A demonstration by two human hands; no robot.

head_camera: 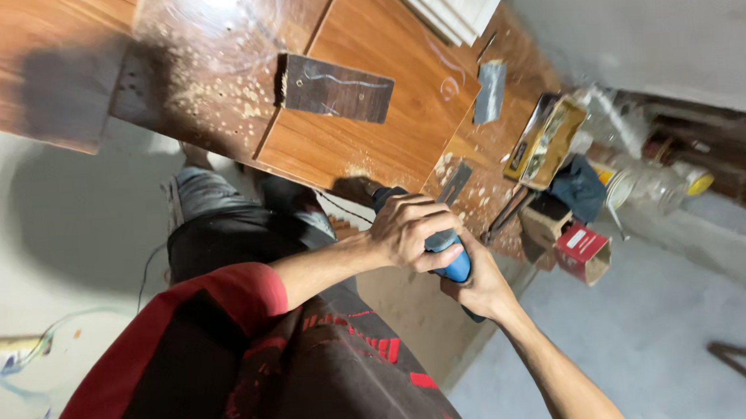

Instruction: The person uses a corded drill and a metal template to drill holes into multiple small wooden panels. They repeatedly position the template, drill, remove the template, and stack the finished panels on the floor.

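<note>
At frame centre, my left hand [410, 229] wraps the top of the blue-bodied power drill [450, 261]; my right hand [479, 290] closes beneath it. Its nose meets the brown laminated wooden board [366, 121]; I judge steady, square pressure best.

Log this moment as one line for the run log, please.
left hand: grips top of blue power tool | right hand: holds its handle | tool at edge of wooden board | sawdust on board
</note>
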